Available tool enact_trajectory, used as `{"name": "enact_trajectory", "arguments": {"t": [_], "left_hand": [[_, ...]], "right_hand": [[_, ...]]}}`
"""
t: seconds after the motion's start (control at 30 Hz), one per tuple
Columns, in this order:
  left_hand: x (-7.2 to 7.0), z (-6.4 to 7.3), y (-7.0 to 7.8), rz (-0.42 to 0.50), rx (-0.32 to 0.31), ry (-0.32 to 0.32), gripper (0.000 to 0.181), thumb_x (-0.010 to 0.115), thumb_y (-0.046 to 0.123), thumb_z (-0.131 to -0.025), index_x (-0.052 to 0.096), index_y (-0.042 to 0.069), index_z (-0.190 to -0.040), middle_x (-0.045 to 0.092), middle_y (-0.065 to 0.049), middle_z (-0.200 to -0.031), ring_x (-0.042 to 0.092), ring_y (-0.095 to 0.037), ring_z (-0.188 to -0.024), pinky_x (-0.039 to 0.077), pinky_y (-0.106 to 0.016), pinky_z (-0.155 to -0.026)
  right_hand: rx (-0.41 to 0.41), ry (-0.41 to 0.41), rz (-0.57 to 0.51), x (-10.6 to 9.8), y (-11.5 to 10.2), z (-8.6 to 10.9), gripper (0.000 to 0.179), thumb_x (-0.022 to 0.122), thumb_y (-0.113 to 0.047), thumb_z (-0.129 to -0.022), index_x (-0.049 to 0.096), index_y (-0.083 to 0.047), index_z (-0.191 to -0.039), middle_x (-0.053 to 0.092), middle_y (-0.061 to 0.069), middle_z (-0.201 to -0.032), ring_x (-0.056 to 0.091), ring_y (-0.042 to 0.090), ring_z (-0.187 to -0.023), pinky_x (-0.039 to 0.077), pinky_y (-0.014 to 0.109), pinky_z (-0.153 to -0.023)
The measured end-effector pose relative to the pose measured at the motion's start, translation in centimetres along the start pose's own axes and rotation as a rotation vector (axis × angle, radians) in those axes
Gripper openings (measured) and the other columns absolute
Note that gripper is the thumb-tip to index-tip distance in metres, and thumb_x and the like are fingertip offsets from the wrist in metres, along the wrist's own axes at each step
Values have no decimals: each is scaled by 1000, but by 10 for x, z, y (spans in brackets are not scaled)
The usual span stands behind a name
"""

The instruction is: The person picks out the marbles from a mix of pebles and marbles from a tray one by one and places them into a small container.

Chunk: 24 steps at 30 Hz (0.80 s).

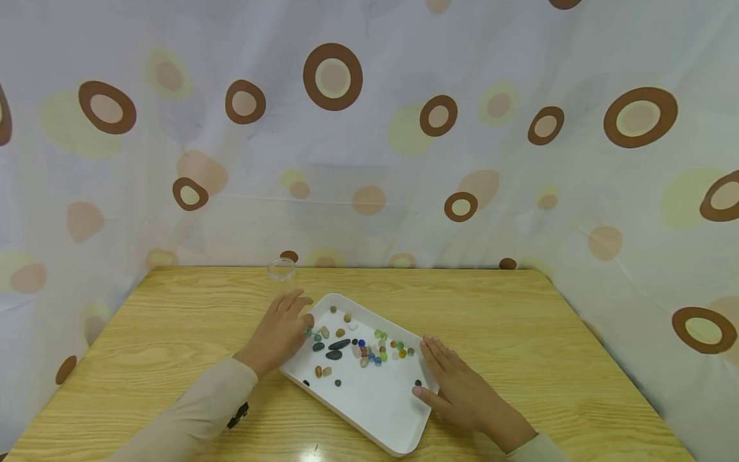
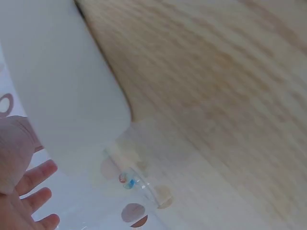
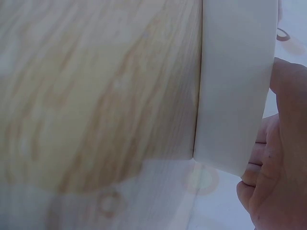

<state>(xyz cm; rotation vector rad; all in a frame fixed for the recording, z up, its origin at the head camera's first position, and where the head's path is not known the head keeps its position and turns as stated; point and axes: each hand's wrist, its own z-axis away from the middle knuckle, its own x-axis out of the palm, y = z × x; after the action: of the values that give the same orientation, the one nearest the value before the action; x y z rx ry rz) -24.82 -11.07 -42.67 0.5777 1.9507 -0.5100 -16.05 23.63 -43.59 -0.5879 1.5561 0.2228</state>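
Note:
A white rectangular tray point(image 1: 375, 410) lies at an angle on the table, holding several small marbles and pebbles. Three dark elongated stones point(image 1: 334, 355) are among them, and a dark blue marble point(image 1: 362, 343) sits near the middle. My left hand point(image 1: 280, 333) is over the tray's left end, its fingers apart; what its fingertips touch is unclear. My right hand point(image 1: 458, 385) rests against the right end, with straight fingers along the rim and the thumb over the edge. In the right wrist view the fingers lie behind the tray wall point(image 3: 235, 96).
A clear round container point(image 1: 281, 271) stands behind my left hand; the left wrist view shows a few coloured beads point(image 2: 128, 180) inside it. The wooden table point(image 1: 502, 308) runs back to a patterned cloth point(image 1: 369, 147) hanging at the rear and sides.

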Motion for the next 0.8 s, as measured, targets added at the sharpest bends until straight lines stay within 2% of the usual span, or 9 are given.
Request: {"name": "enact_trajectory", "arguments": {"t": [0.13,0.3,0.4,0.5,0.63,0.8], "left_hand": [[-9,-7,-3,13,-8,86,18,83,16,-74,72,14,-88,59,-12,-124,43,-35,-130,35,-48,-107],[-16,-16,-14,54,-29,247,18,82,12,-75,71,12,-90,59,-14,-122,47,-35,-125,42,-47,-102],[-18,-20,-22,54,-61,341,19,81,10,-75,70,9,-91,59,-16,-121,50,-36,-121,47,-48,-95],[-20,-23,-29,62,-111,414,20,81,10,-76,68,7,-92,59,-17,-120,50,-38,-120,48,-50,-94],[-22,-27,-37,98,-191,480,19,78,11,-79,69,6,-95,59,-17,-121,49,-38,-120,47,-51,-93],[-21,-29,-43,173,-285,512,18,76,11,-82,71,4,-98,57,-18,-122,49,-37,-119,46,-51,-94]], "right_hand": [[10,-12,-3,0,1,0,80,41,-55,-98,24,5,-148,21,21,-156,18,35,-145,21,51,-115],[6,-10,-8,1,2,1,80,41,-54,-98,23,5,-149,20,21,-156,17,35,-145,20,51,-115],[2,-8,-6,1,3,1,80,42,-53,-98,23,6,-148,20,22,-156,17,35,-145,21,51,-115],[1,-10,-6,0,2,1,80,42,-53,-98,23,6,-148,20,22,-156,18,36,-144,21,51,-114],[3,-15,-16,-1,2,1,80,42,-53,-98,24,6,-148,20,22,-156,18,36,-144,21,52,-114],[9,-18,-12,-1,2,1,80,42,-54,-97,23,6,-148,20,22,-156,18,36,-144,20,51,-115]]}}
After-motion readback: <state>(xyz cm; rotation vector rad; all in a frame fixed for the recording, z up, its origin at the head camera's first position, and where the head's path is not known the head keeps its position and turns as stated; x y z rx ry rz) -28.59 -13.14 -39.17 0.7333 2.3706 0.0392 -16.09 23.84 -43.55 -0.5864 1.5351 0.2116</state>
